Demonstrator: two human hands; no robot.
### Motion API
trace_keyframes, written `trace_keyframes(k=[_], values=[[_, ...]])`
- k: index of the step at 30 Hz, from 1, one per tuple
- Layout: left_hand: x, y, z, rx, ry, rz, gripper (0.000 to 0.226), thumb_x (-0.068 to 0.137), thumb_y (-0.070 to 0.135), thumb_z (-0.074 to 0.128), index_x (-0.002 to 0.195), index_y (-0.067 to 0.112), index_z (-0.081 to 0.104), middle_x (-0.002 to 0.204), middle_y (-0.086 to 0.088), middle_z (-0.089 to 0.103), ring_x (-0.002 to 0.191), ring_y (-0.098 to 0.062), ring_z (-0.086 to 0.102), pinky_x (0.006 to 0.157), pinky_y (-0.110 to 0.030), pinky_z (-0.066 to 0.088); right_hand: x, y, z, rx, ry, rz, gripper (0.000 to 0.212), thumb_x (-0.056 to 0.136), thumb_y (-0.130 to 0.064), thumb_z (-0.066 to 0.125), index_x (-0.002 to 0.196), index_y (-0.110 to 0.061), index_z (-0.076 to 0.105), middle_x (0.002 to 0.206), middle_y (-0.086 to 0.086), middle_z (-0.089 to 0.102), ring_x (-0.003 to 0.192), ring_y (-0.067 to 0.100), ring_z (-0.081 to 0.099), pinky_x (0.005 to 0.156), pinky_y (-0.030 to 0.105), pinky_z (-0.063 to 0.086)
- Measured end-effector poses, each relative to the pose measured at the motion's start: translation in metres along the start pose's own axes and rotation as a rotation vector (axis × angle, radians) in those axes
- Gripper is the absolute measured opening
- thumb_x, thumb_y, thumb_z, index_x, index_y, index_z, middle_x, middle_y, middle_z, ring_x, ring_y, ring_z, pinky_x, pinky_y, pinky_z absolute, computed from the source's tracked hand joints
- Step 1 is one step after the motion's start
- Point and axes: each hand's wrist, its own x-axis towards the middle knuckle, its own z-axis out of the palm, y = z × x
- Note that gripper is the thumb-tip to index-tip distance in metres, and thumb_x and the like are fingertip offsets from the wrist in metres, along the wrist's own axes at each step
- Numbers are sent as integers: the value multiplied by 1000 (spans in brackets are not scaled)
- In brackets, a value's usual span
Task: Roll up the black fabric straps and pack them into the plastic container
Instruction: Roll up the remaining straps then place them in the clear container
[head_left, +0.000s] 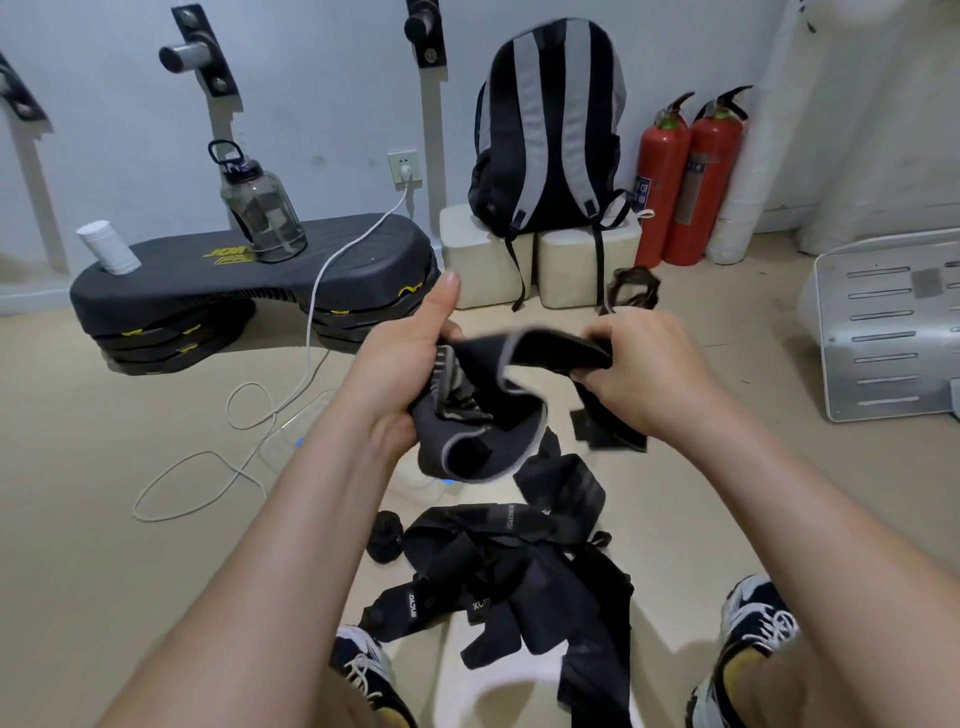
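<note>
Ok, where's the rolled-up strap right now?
The rolled-up strap lies on the floor, lower centre of the head view, just left of the loose strap pile.

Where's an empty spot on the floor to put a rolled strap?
Bare floor lies on the right, between the fire extinguishers, the white metal unit and the right hand, which grips a black strap. More lies far left, below the white cable loops. Crowded: the strap pile between the shoes, and the step platform top.
</note>
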Motion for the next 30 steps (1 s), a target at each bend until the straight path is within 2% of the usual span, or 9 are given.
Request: trace_keyframes(k=[3,8,12,14,16,22,24,27,30], values=[[2,9,-16,-171,-24,-70,48,87,60,58,68,16,52,40,4,41,31,-6,38,35,-14,33,2,18,-2,1,-74,121,19,85,-8,64,85,-26,70,97,0,63,100,28,59,81,36,49],[7,25,-46,-492,-166,-38,51,87,68,49,73,20,55,41,11,40,33,-2,39,34,-12,35,2,31,-23,242,-136,250,62,84,-10,68,144,-19,52,146,4,51,132,25,48,103,29,41],[8,31,-62,-575,-223,17,46,72,66,70,79,21,64,50,11,41,36,0,39,33,-11,35,3,44,-28,717,-150,231,80,79,-5,77,148,-28,45,143,-4,53,124,14,56,104,30,44],[6,31,-67,-630,-314,59,60,47,53,91,89,17,69,55,10,44,38,0,38,35,-11,36,5,45,-27,925,-99,221,76,79,6,70,145,-26,49,137,3,59,121,20,60,105,35,47],[4,30,-69,-634,-352,130,59,49,37,93,97,12,71,61,6,54,42,-2,47,38,-13,41,6,40,-28,1083,24,225,66,84,8,64,142,-21,53,128,7,65,114,22,64,100,34,50],[-6,20,-47,-380,-316,140,11,78,24,67,75,13,65,66,-1,59,53,-8,57,47,-16,49,4,24,-23,949,123,119,54,90,5,58,137,-23,58,136,1,61,120,13,60,109,34,45],[-8,8,-27,-196,-293,133,14,91,19,56,89,7,63,80,-8,64,68,-12,60,60,-21,53,-3,9,-15,865,76,10,56,89,7,56,134,-27,60,137,-5,58,125,9,55,113,35,41],[-11,-4,-5,8,-280,99,27,84,32,61,98,10,69,83,-5,72,68,-10,67,61,-21,55,-13,-12,-5,885,-35,-75,55,90,6,53,130,-30,64,121,-22,62,116,7,60,108,42,46],[-11,-8,1,74,-327,45,37,80,41,62,95,8,72,85,-12,74,71,-19,69,64,-26,56,-18,-22,1,930,-83,-139,49,83,-3,58,123,-28,69,117,-13,71,114,9,64,106,41,48]])
